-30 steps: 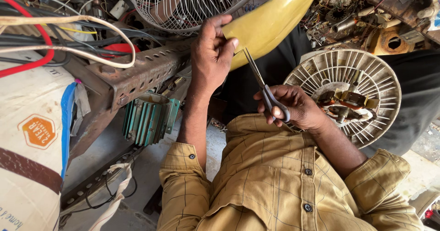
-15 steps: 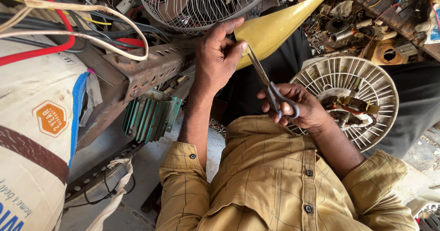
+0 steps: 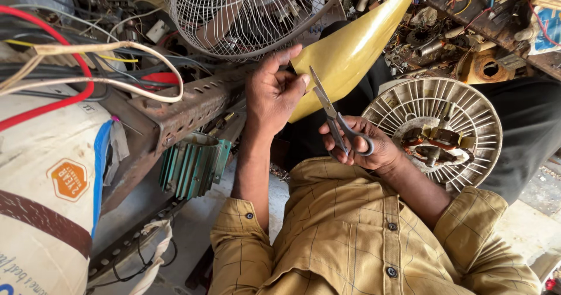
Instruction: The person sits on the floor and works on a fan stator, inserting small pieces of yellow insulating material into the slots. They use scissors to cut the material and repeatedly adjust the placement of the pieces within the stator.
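My left hand (image 3: pixel 273 93) pinches the lower edge of a glossy yellow sheet (image 3: pixel 356 43) that slants up to the right. My right hand (image 3: pixel 365 146) grips grey-handled scissors (image 3: pixel 334 118). Their blades point up and left, slightly apart, with the tips at the sheet's edge just beside my left fingers. Both forearms come out of the rolled sleeves of a mustard checked shirt (image 3: pixel 356 236) at the bottom of the view.
A round ribbed fan housing (image 3: pixel 467 105) with a copper-wound motor lies right of my right hand. Above are a wire fan guard (image 3: pixel 245 14) and a rusty perforated angle bar (image 3: pixel 187 105). A green finned part (image 3: pixel 193 166), a white sack (image 3: pixel 41 201) and red and white cables (image 3: pixel 87 67) crowd the left.
The view has shifted, so both hands sit lower and larger in frame. The scissors have tilted closer to my left fingers and the blades now look slightly parted at the sheet's edge.
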